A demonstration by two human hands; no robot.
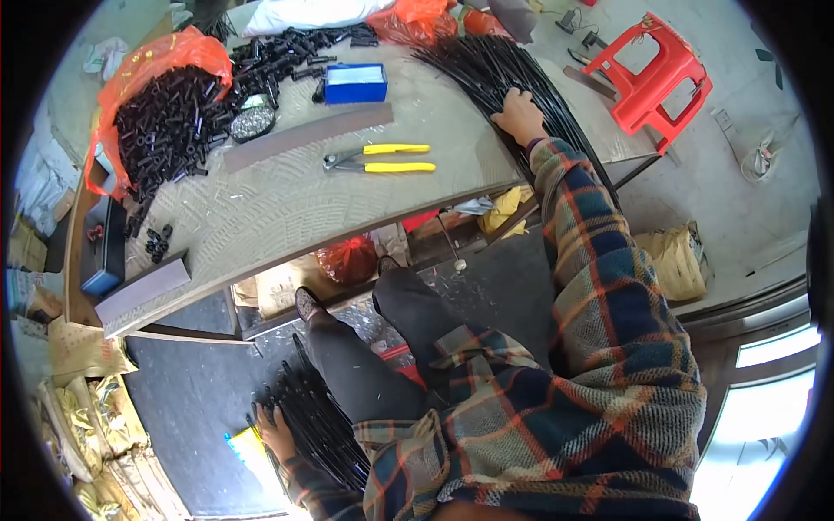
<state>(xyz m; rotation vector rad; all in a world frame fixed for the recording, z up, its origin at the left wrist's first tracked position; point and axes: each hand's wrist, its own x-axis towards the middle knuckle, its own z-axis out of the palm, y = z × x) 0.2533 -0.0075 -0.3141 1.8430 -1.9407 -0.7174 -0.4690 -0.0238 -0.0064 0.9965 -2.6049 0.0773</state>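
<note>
My right hand (521,118) is on a long fan of thin black rods (497,74) at the right side of the worktable, its fingers bent over some of them. Low on the left, beside my leg, my left hand (276,433) touches the edge of a second bundle of black rods (314,415); its fingers are apart. Cutting pliers with yellow handles (395,158) lie on the tabletop, jaws pointing left. Behind them is a blue box (355,84). What the rods are made of, I cannot tell.
An orange-red plastic bag (167,56) spills short black tubular parts (165,117) at the table's left. Near it are a dish of small metal pieces (253,120) and a flat brown strip (308,136). A red plastic stool (653,82) stands right of the table; sacks (671,263) lie around.
</note>
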